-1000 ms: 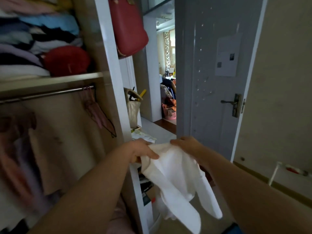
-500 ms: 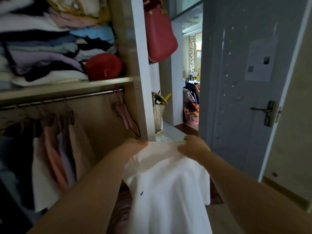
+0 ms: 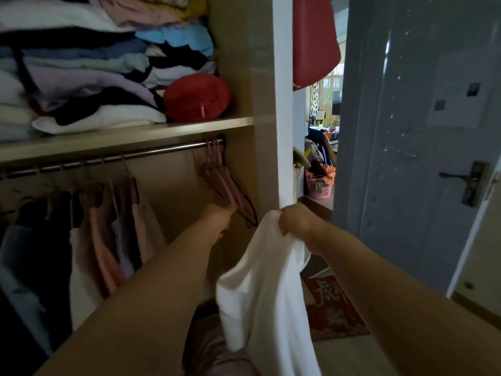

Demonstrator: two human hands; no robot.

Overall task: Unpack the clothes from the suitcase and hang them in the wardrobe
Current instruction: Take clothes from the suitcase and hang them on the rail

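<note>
Cloth, metal and wood-look board
Soft matt white shirt [image 3: 265,294]; shiny metal rail [image 3: 151,152]; smooth wood-look shelf [image 3: 135,134]; pink plastic-looking hangers [image 3: 226,184]; glossy grey door [image 3: 406,199].

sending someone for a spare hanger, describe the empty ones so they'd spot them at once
Inside the wardrobe, follow the metal rail under the shelf to its right end. The pink hangers bunched there hang bare, unlike those further left carrying clothes.

Home bedroom, where you stand: wardrobe [image 3: 238,77], folded clothes [image 3: 81,77] on its shelf [image 3: 135,134], garments [image 3: 103,240] on a rail [image 3: 162,151], spare hangers [image 3: 225,183], door [image 3: 406,158], rug [image 3: 330,308], basket [image 3: 320,188] in the next room.
</note>
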